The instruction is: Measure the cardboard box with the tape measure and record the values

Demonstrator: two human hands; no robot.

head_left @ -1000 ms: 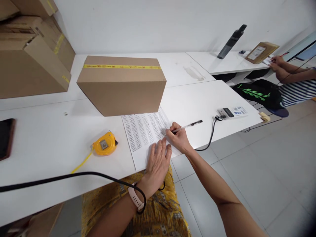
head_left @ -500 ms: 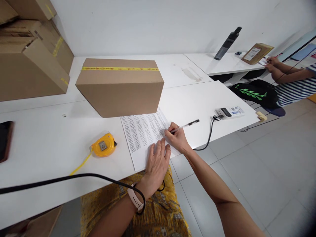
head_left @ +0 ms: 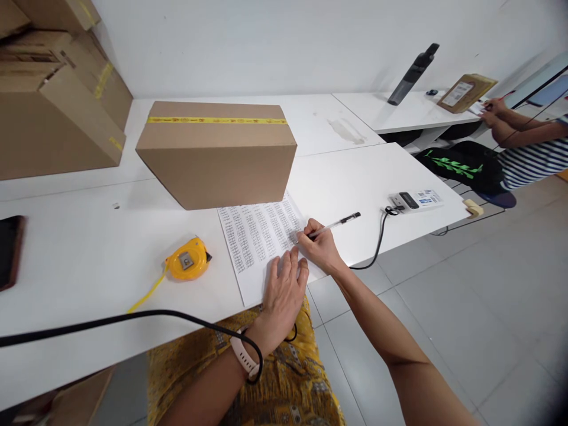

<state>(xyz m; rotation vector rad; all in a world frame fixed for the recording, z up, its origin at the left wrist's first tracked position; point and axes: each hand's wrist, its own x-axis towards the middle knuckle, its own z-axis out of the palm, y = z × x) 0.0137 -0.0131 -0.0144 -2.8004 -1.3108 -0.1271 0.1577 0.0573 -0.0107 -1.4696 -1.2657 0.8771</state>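
A sheet of paper (head_left: 261, 236) covered in columns of handwriting lies at the table's front edge, its far end under or behind a cardboard box (head_left: 222, 174). My right hand (head_left: 320, 247) is closed round a clear pen with a black cap end (head_left: 339, 222), its tip low against the paper's right side and mostly hidden by the fingers. Flat on the lower part of the paper rests my left hand (head_left: 286, 284), fingers stretched out and holding nothing. To the left of the paper sits a yellow tape measure (head_left: 189, 259) with some tape pulled out.
Stacked cardboard boxes (head_left: 57, 118) fill the back left. A phone (head_left: 9, 251) lies at the left edge. A black cable (head_left: 133, 315) crosses the front near my left wrist. A small device on a white box (head_left: 415, 201), a bottle (head_left: 412, 76) and another person (head_left: 528, 142) are on the right.
The view has shifted very slightly. Both hands keep nearly the same places, the right one still on the pen at the paper.
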